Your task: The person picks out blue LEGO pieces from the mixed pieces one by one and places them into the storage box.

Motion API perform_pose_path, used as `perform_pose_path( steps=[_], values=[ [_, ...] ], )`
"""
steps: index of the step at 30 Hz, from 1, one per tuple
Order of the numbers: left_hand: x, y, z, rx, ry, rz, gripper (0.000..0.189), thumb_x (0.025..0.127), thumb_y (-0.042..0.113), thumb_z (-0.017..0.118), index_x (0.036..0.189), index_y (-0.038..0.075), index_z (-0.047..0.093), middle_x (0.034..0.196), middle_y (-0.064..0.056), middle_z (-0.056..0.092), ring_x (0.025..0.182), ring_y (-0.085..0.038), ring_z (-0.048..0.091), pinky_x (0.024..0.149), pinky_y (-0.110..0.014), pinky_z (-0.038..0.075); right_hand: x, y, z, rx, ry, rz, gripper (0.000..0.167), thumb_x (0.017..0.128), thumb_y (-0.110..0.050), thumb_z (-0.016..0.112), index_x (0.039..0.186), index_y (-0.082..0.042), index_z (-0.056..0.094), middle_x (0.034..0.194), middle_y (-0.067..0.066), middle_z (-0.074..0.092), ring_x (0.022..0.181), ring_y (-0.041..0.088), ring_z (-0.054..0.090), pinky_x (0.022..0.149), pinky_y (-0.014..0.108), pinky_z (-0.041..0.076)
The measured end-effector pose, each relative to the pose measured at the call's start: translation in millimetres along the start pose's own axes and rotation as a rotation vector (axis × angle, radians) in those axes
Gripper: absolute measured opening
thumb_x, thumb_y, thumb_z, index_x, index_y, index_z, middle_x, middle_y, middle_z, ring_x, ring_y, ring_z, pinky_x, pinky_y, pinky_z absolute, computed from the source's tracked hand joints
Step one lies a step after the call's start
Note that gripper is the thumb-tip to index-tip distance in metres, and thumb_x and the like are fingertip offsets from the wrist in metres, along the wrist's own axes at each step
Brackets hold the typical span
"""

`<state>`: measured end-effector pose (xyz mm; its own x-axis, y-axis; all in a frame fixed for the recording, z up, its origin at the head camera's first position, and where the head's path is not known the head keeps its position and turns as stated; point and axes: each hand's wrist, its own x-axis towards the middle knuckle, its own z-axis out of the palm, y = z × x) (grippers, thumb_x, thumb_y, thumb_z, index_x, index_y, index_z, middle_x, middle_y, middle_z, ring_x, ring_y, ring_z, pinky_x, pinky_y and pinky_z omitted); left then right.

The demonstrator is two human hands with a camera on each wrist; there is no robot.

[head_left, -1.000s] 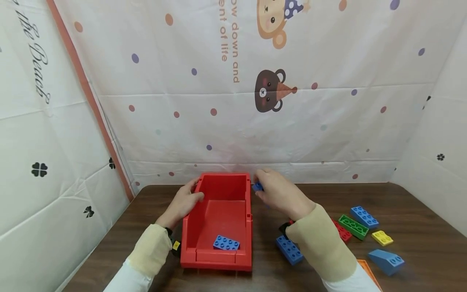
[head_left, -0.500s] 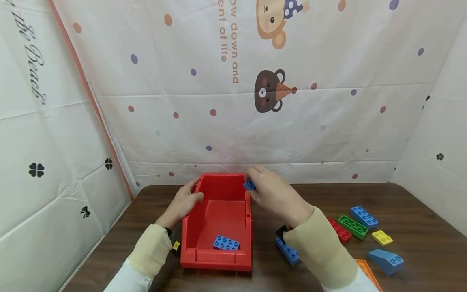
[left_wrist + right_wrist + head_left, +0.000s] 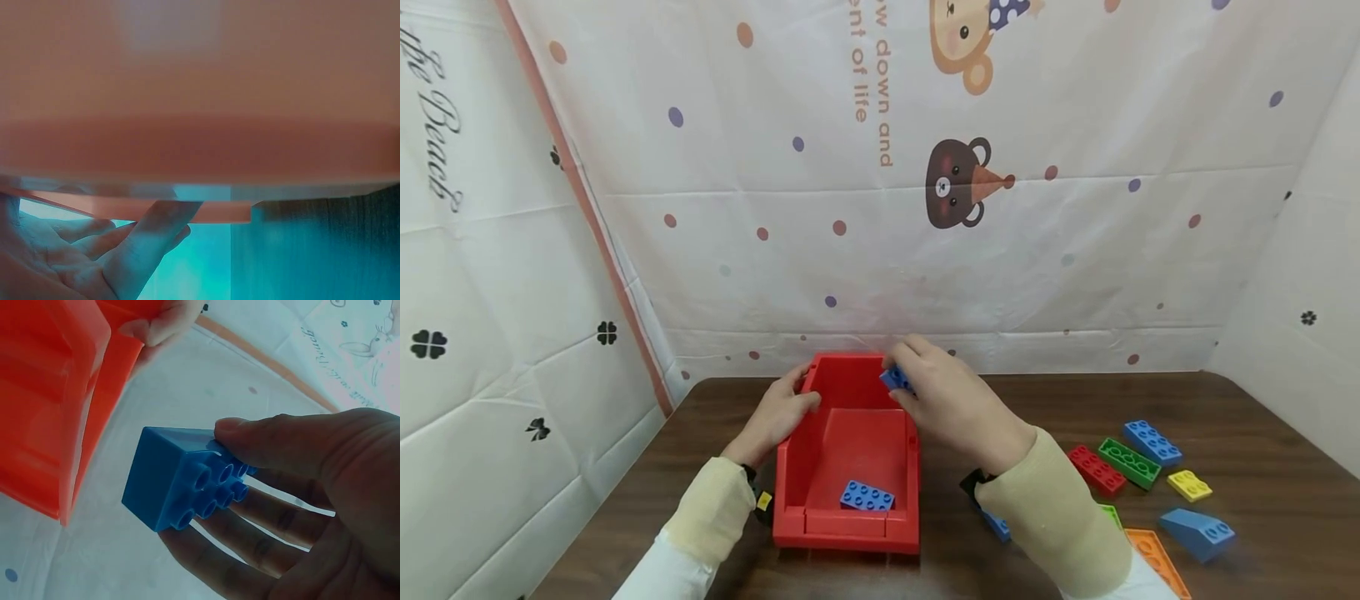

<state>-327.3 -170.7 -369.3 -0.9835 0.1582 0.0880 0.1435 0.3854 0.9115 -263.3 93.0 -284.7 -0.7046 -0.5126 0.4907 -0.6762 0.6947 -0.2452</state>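
Observation:
A red bin (image 3: 850,533) stands on the table, one blue brick (image 3: 867,497) lying inside near its front wall. My left hand (image 3: 775,421) grips the bin's left side, thumb over the rim; the left wrist view shows the palm and thumb (image 3: 140,256) against the bin wall (image 3: 187,150). With thumb and fingers my right hand (image 3: 958,404) pinches a second blue brick (image 3: 895,379), which overlaps the bin's far right part in the head view. In the right wrist view this brick's studs face the palm (image 3: 356,487), and the bin (image 3: 37,412) is at upper left.
Another blue brick (image 3: 997,525) lies right of the bin, mostly hidden by the right wrist. Farther right are red (image 3: 1096,470), green (image 3: 1129,463), blue (image 3: 1152,442) and yellow (image 3: 1190,485) bricks, a blue sloped brick (image 3: 1197,533) and an orange piece (image 3: 1159,562). A printed cloth (image 3: 737,275) hangs behind.
My right hand has carried its blue brick leftward, from beside the bin's right wall to over its far right part. The left hand keeps its grip on the bin.

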Motion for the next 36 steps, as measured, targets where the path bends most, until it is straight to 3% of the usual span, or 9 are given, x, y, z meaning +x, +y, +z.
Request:
perform_pose_path(
  steps=[8,28,36],
  values=[
    [2.4,-1.1,0.7,-0.015,0.003,-0.007,0.069,0.098,0.007,0.053,0.164,0.008,0.034,0.144,-0.024,0.057,0.106,-0.042,0.069,0.078,-0.047,0.065,0.5,-9,13,0.028,-0.011,-0.073,0.042,0.085,-0.004,0.087,0.120,-0.006,0.065,0.117,0.007,0.063,0.101,0.019,0.066,0.086,0.032,0.063],
    [2.5,-3.6,-2.0,-0.013,-0.011,-0.002,0.068,0.097,0.008,0.055,0.162,0.008,0.036,0.138,-0.022,0.059,0.100,-0.036,0.070,0.078,-0.046,0.065,-0.3,-19,36,0.040,-0.081,-0.139,0.035,0.089,-0.007,0.084,0.120,-0.007,0.068,0.119,0.008,0.064,0.101,0.017,0.068,0.087,0.029,0.062],
    [1.3,-3.6,-2.8,-0.015,-0.015,-0.004,0.066,0.099,0.009,0.054,0.162,0.007,0.035,0.139,-0.023,0.059,0.104,-0.038,0.070,0.079,-0.046,0.065,-0.4,-25,46,0.028,-0.090,-0.176,0.036,0.090,-0.006,0.084,0.121,-0.007,0.068,0.117,0.006,0.063,0.100,0.016,0.067,0.086,0.026,0.061]
  ],
)
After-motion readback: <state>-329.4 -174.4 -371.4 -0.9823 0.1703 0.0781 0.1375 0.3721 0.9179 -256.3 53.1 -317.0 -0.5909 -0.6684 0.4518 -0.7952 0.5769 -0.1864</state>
